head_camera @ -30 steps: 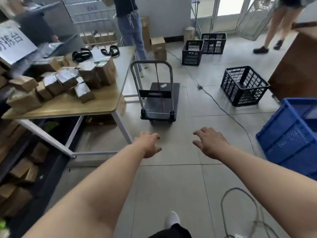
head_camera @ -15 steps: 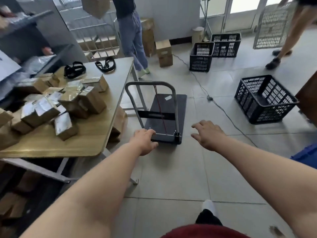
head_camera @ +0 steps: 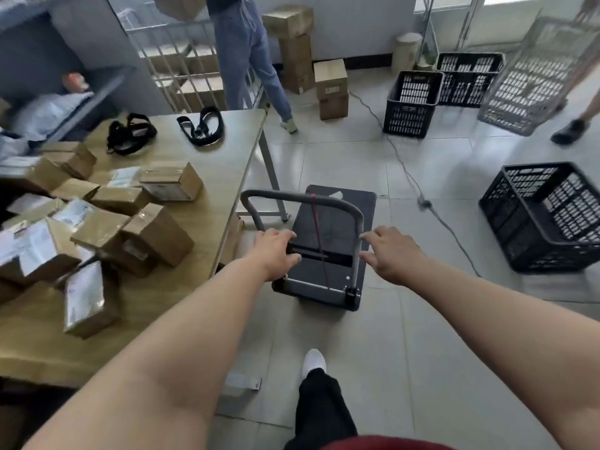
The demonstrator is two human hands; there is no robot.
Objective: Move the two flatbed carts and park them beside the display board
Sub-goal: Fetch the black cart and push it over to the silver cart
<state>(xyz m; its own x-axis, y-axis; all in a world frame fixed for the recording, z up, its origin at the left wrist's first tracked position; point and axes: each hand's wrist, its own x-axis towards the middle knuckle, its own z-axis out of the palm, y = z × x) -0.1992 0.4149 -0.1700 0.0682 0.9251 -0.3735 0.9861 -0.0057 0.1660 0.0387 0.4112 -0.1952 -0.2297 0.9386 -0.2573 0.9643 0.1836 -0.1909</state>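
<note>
**Both hands reached toward the cart handle**

The fingers of the left hand (head_camera: 275, 253) were curled loosely and held close together, gripping nothing; they lay in front of the left upright of the handle (head_camera: 302, 200), and whether they touched it could not be told. The right hand (head_camera: 391, 254) was open, fingers slightly spread and bent, the thumb apart below them, the fingertips just beside the handle's right upright and seemingly short of it. Both bare forearms stretched out from the lower corners of the view.

The flatbed cart (head_camera: 337, 222) stood on the tiled floor directly ahead, its dark deck pointing away from the person, its grey handle raised upright at the near end, a thin red cord hanging from the top bar. It sat just beside the right edge of the wooden table (head_camera: 224, 177), which carried a heap of taped cardboard parcels (head_camera: 130, 222) and two black straps (head_camera: 201, 126). A white shoe (head_camera: 314, 362) and a dark trouser leg showed below the cart.

To the right lay a black plastic crate (head_camera: 545, 219), with two more crates (head_camera: 412, 102) farther back. A cable (head_camera: 422, 199) ran across the floor between them. Another person in blue trousers (head_camera: 246, 56) stood beyond the table near stacked boxes (head_camera: 331, 86).
</note>
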